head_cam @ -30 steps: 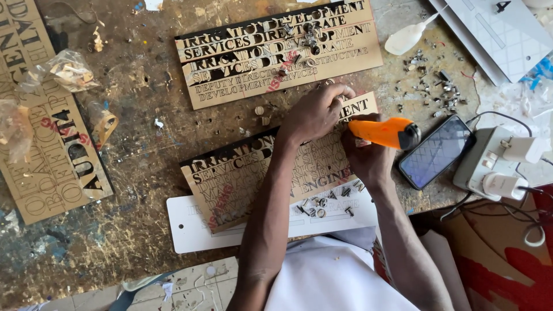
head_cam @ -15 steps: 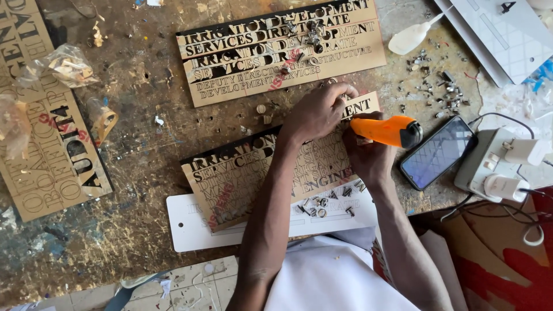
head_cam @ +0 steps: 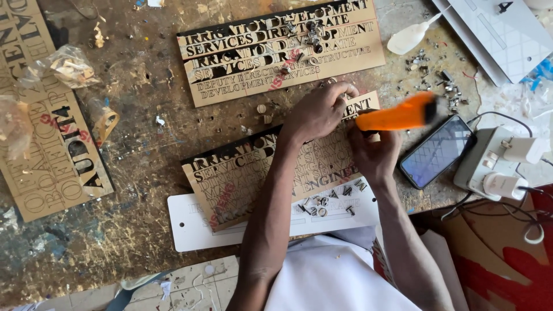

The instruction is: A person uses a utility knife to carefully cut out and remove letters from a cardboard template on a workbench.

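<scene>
A tan lettered stencil board (head_cam: 230, 178) lies in front of me on a white plastic sheet (head_cam: 196, 222). My left hand (head_cam: 319, 112) presses down on the board's upper right part, fingers curled near its top edge. My right hand (head_cam: 374, 152) grips an orange utility knife (head_cam: 397, 115) with its handle pointing up and right; the blade end is hidden by my fingers at the board's right edge. Several small cut-out letters (head_cam: 328, 201) lie loose on the white sheet below my hands.
A second lettered board (head_cam: 276, 52) lies farther back, a third (head_cam: 49, 150) at the left. A phone (head_cam: 435, 151) and a power strip with plugs (head_cam: 498, 161) sit at the right. Scraps litter the worn bench; a white panel (head_cam: 495, 31) is top right.
The orange knife has tilted and shifted slightly in my right hand. My left hand stays pressed on the board's upper right.
</scene>
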